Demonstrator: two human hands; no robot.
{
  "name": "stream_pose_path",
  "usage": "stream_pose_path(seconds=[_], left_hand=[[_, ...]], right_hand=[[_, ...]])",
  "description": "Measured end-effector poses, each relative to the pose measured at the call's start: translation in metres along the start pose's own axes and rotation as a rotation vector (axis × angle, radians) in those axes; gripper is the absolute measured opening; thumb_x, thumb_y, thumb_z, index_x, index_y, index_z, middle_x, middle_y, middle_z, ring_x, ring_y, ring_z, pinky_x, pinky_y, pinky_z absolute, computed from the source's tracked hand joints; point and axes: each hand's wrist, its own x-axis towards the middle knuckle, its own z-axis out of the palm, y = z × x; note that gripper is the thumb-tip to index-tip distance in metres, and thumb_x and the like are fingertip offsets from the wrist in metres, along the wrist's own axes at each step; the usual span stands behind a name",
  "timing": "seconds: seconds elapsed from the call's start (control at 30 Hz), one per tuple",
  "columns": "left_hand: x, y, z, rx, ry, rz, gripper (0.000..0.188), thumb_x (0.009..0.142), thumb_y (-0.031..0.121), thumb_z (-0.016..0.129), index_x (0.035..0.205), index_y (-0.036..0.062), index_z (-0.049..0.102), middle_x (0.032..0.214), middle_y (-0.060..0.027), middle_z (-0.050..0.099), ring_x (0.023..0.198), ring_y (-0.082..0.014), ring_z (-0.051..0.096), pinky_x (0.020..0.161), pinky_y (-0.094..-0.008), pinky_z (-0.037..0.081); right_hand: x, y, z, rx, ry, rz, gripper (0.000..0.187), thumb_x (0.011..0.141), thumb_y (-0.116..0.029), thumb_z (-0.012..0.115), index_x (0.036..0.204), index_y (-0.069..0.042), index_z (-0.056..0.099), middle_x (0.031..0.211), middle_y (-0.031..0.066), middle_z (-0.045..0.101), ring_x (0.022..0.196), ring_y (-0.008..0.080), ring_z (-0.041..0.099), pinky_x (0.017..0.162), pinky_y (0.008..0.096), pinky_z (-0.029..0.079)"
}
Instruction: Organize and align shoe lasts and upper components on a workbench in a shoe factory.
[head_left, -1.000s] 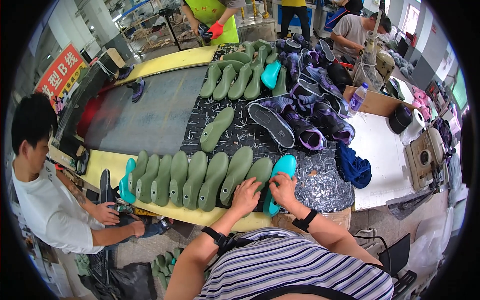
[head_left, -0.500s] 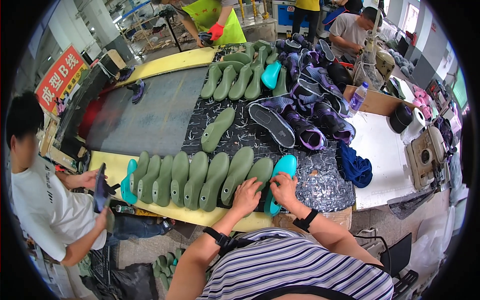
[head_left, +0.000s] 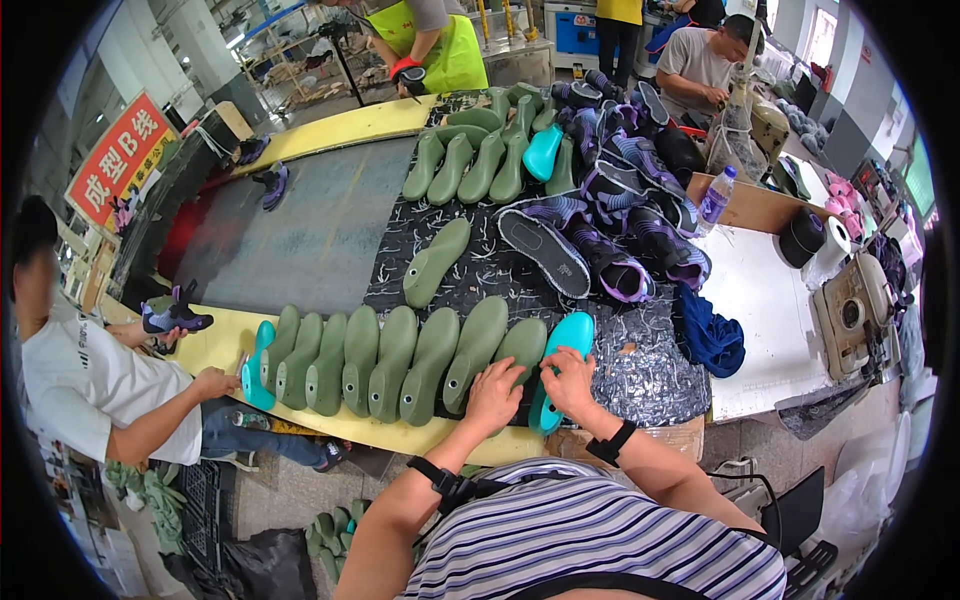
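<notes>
Teal shoe last [head_left: 560, 365] lies rightmost in the green lasts' row [head_left: 400, 360]; right hand [head_left: 568, 382] grips it, left hand [head_left: 492, 392] rests spread on the neighbouring green last [head_left: 520, 345].

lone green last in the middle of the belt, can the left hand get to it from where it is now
Probably yes. The left hand rests on the near row of green lasts, and the lone last lies just beyond that row with only bare mat between. Reaching over the low row looks unobstructed.

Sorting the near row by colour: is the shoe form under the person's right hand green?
No: the right hand rests on a teal shoe form, beside the row of green shoe forms.
</notes>
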Motion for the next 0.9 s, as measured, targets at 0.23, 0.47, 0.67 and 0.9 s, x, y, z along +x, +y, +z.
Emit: stream_pose_path(seconds=[0.23,0.47,0.67,0.9], left_hand=[[-0.0008,0.0018,-0.0008,0.018,-0.001,0.007,0.036,0.081,0.015,0.057,0.117,0.0079,0.059,0.128,-0.0134,0.051,0.12,-0.0305,0.046,0.096,-0.0457,0.038],[-0.0015,0.0012,0.0009,0.016,0.026,0.026,0.036,0.08,0.015,0.059,0.115,0.0072,0.059,0.126,-0.0152,0.052,0.117,-0.0336,0.048,0.093,-0.0452,0.039],[-0.0006,0.0014,0.001,0.02,0.021,0.027,0.036,0.08,0.015,0.058,0.115,0.0075,0.059,0.127,-0.0152,0.052,0.117,-0.0338,0.048,0.093,-0.0452,0.039],[0.0037,0.0003,-0.0034,0.021,0.025,0.029,0.035,0.08,0.015,0.058,0.114,0.0068,0.06,0.127,-0.0149,0.052,0.117,-0.0322,0.048,0.094,-0.0446,0.039]], right_hand=[[0.0005,0.0041,0.0029,-0.013,0.006,-0.013,0.013,0.074,-0.015,0.057,0.079,-0.009,0.067,0.092,0.0078,0.066,0.116,0.0291,0.051,0.1,0.0574,0.021],[-0.0015,0.0007,0.0001,0.013,-0.006,0.009,0.016,0.074,-0.018,0.058,0.079,-0.009,0.069,0.097,0.014,0.066,0.116,0.0291,0.051,0.101,0.0579,0.021],[0.0002,0.0033,0.0005,0.012,-0.003,-0.006,0.016,0.074,-0.018,0.058,0.079,-0.008,0.069,0.096,0.0137,0.067,0.115,0.0289,0.051,0.1,0.0578,0.022],[0.0066,0.0039,0.0052,-0.009,0.011,-0.019,0.016,0.074,-0.019,0.058,0.078,-0.009,0.069,0.095,0.0129,0.067,0.114,0.0287,0.053,0.099,0.0586,0.022]])
